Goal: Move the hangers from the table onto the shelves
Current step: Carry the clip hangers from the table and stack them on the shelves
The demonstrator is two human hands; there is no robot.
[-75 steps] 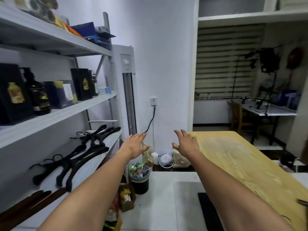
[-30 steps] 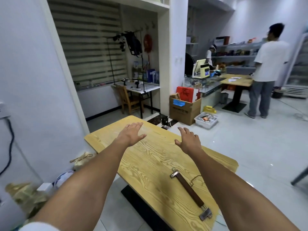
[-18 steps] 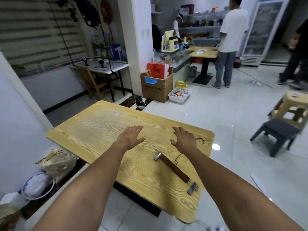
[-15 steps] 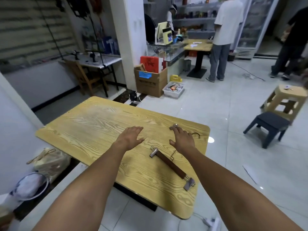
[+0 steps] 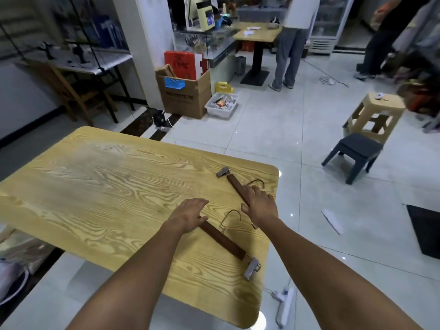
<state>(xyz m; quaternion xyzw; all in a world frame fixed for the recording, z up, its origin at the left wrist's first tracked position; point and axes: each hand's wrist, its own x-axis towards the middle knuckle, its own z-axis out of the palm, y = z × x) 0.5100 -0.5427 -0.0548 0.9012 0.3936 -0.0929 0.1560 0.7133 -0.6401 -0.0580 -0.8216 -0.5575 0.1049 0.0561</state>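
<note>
Two brown wooden clip hangers with metal clips and wire hooks lie on the yellow wood-grain table point(image 5: 100, 186) near its right edge. The near hanger point(image 5: 225, 240) runs diagonally; my left hand point(image 5: 189, 214) rests palm down over its upper end, fingers spread. The far hanger point(image 5: 235, 186) lies further back; my right hand point(image 5: 260, 206) lies flat over its lower half, hiding that end. Neither hand has its fingers curled around a hanger. The shelves are out of view.
A power strip point(image 5: 284, 306) lies on the tiled floor by the table's near right corner. A grey stool point(image 5: 354, 153) and a beige stool point(image 5: 376, 113) stand to the right. A cardboard box point(image 5: 183, 96) and two standing people point(image 5: 289, 44) are beyond the table.
The view swung from the shelves on the left round to the table. Both hands came down from the air onto the two hangers. A second hanger came into view.
</note>
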